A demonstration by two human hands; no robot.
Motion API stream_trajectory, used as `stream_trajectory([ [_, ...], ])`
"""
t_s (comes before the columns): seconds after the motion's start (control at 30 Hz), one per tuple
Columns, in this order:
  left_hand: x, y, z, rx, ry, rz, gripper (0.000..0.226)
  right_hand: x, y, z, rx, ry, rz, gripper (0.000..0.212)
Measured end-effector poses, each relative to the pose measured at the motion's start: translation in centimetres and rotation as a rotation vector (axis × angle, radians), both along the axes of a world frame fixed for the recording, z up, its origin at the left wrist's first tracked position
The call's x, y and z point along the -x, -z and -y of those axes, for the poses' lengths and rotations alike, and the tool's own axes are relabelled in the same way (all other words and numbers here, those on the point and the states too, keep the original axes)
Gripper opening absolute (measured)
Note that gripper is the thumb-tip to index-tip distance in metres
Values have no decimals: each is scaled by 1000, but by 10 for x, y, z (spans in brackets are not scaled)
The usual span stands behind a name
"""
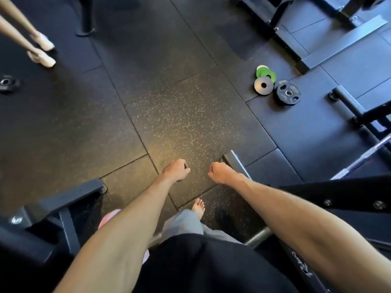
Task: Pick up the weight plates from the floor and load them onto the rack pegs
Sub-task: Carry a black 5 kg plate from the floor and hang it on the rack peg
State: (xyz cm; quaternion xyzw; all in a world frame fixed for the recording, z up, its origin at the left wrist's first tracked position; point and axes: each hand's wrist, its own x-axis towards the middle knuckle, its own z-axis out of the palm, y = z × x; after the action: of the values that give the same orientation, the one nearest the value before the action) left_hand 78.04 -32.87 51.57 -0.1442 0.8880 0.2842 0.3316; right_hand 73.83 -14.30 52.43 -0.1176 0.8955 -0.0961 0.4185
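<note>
Both hands are in the lower middle of the frame, curled into loose fists and holding nothing: the left hand (pixel 176 169) and the right hand (pixel 220 171), near each other above the speckled rubber floor (pixel 186 115). The weight plates lie in the upper right: green plates (pixel 265 73), a grey plate (pixel 263 85) and a black plate (pixel 287 93), touching together. Another black plate (pixel 7 83) is at the left edge
</note>
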Motion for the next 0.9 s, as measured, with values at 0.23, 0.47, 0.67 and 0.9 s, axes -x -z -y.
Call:
stream_trajectory([
  [0.23, 160, 7, 21, -19, 105, 2, 20, 154, -5, 19, -17, 70, -35, 34],
  [0.47, 370, 9, 44, -30, 265, -14, 19, 318, -16, 38, -2, 276, -64, 31],
  [0.67, 527, 0, 42, -23, 410, -8, 16, 429, -30, 34, 59, 471, -82, 19],
  [0.9, 659, 10, -19, 25, 753, 10, 23, 529, -3, -3, 71, 704, -40, 30],
])
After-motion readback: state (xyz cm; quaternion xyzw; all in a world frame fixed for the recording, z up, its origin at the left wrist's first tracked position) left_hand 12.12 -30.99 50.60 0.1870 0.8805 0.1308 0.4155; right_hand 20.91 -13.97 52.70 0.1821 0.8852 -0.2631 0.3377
